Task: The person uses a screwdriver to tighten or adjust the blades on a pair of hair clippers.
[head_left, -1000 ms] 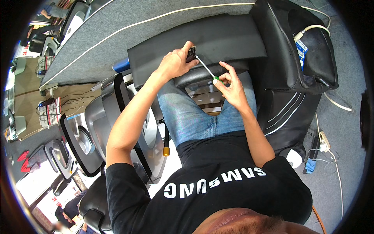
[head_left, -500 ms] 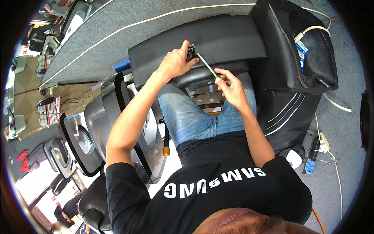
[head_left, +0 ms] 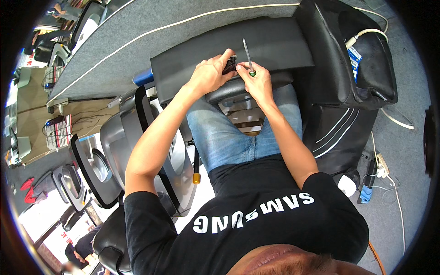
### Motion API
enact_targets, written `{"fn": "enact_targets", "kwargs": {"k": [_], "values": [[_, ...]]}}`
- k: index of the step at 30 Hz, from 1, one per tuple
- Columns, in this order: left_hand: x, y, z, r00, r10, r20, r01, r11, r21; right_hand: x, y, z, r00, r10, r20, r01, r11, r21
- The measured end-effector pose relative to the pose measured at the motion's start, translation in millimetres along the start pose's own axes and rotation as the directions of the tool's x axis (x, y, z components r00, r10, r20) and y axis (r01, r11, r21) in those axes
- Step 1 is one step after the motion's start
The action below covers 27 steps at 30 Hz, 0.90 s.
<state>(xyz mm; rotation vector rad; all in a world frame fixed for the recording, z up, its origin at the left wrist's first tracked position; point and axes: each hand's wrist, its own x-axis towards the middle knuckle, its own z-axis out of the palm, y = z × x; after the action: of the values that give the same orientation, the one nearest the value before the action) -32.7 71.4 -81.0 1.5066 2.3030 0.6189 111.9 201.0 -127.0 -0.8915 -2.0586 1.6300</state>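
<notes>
Above the black padded bench [head_left: 279, 46], my left hand [head_left: 207, 77] is closed around a small black object [head_left: 229, 67] with a thin metallic edge at its far end. The fingers cover most of it, so its kind does not show. My right hand [head_left: 259, 85] holds a screwdriver [head_left: 248, 52] by its green handle, mostly tucked in the palm. The shaft points away from me, its tip in the air and apart from the black object. The right thumb and a fingertip reach to the object's right side, touching it or very near.
A black armchair [head_left: 341, 55] stands at the right, with a blue-and-white packet [head_left: 354, 62] and a cable plug on it. Grey-and-black chairs [head_left: 112, 146] crowd the left. A blue object [head_left: 143, 77] sits by the bench's left end. A power strip [head_left: 381, 167] with cords lies on the floor.
My right hand has moved up and left to the black object. The screwdriver has swung from pointing at the object to pointing away from me. The left hand stays nearly in place.
</notes>
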Motion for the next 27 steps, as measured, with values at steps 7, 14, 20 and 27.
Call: {"fn": "enact_targets", "kwargs": {"k": [7,14,20,27], "values": [[-2,3,-1,1.000,-0.016,-0.012,0.016,0.998,0.063,-4,3,10,0.998,0.017,-0.060,-0.016,1.000,0.011],[-1,5,0,0.999,0.033,-0.033,-0.031,0.996,0.081,-1,8,8,0.997,0.055,-0.053,-0.049,0.991,0.121],[-2,8,-2,0.996,0.082,-0.042,-0.080,0.996,0.031,-7,-13,2,0.995,-0.041,-0.095,0.034,0.996,-0.082],[-1,10,-2,0.997,0.052,-0.053,-0.052,0.999,-0.004,-14,-10,3,0.969,-0.216,-0.117,0.199,0.970,-0.140]]}}
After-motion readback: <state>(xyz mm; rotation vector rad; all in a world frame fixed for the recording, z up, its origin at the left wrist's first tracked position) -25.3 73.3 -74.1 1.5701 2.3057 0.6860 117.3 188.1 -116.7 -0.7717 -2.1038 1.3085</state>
